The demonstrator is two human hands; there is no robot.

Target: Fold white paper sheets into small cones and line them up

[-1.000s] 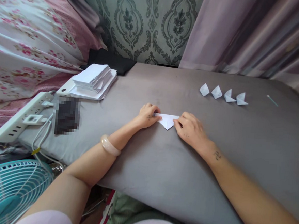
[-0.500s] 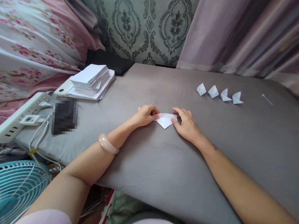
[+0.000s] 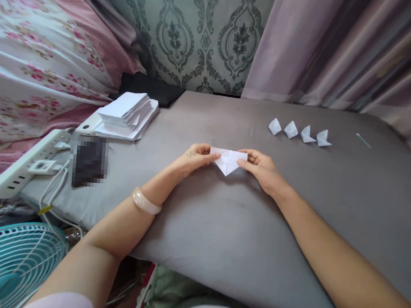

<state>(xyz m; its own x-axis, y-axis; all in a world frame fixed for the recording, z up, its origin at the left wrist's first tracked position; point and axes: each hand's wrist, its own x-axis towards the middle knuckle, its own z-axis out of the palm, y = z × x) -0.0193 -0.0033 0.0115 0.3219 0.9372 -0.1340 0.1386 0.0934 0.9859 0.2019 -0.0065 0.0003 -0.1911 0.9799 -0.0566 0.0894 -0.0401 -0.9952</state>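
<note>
Our left hand (image 3: 197, 158) and right hand (image 3: 263, 170) pinch opposite ends of the folded paper (image 3: 227, 161) between them, point toward us, apparently to keep its creases aligned.

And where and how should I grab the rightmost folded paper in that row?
Probably pinch the upstanding point of the rightmost folded paper from your right: that point rises above the rest, and the neighbouring folded paper sits close on the left.
</note>
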